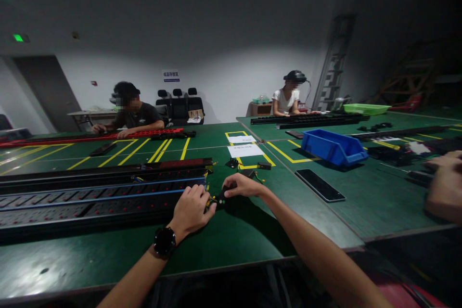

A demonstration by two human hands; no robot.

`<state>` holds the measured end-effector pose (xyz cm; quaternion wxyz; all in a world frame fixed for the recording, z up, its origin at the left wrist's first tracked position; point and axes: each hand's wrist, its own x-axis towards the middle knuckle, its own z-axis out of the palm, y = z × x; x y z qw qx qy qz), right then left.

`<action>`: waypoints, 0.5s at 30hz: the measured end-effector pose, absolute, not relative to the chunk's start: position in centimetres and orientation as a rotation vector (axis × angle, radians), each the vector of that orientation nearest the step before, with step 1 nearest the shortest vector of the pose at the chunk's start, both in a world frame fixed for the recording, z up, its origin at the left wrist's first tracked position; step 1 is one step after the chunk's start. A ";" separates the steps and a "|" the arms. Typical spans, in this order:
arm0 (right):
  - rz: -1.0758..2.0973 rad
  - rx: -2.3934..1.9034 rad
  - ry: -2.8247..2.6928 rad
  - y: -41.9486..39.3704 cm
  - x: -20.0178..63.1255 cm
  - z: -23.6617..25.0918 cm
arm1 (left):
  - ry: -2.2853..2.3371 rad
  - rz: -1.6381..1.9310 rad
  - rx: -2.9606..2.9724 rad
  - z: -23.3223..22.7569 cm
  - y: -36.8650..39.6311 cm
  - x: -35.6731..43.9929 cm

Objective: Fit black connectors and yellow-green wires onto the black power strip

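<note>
I am looking into a dim workshop with a pale far wall and a wide green table (252, 240) marked with yellow lines. My left hand (192, 211), a black wristwatch (165, 241) on its wrist, is closed on the yellow wires at the right end of the nearest power strip (90, 207). My right hand (242, 186) pinches a small black end cap (223, 199) just beside that same end; the two hands sit close together, almost touching. The cap shows a green dot, though its finer parts are too small for me to tell.

I count three long black power strips lying side by side on the near left of the table, running off to the left edge. Right of my hands lies one flat black panel (320, 185), and farther right one blue plastic bin (334, 147). Two white paper sheets (244, 146) lie inside a yellow box farther off. At the right edge another person's hand (444, 187) comes into view.

Two people sit at the far side: one on the left behind a long red strip (90, 137), one on the right behind long black strips (310, 119). One green tray (366, 109) stands far right.
</note>
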<state>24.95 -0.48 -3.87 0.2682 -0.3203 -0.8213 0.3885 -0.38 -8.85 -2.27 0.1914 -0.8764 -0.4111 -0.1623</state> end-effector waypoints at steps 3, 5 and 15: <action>1.011 -0.844 -2.279 -0.8 24.5 -3.9 | -1.144 -0.481 -2.462 -2.2 -8.9 -0.4; 1.039 -0.824 -2.275 -0.9 24.0 -4.1 | -1.144 -0.468 -2.459 -2.2 -8.9 -0.4; 1.023 -0.865 -2.164 -1.2 22.6 -5.2 | -1.135 -0.438 -2.493 -2.0 -8.9 -0.5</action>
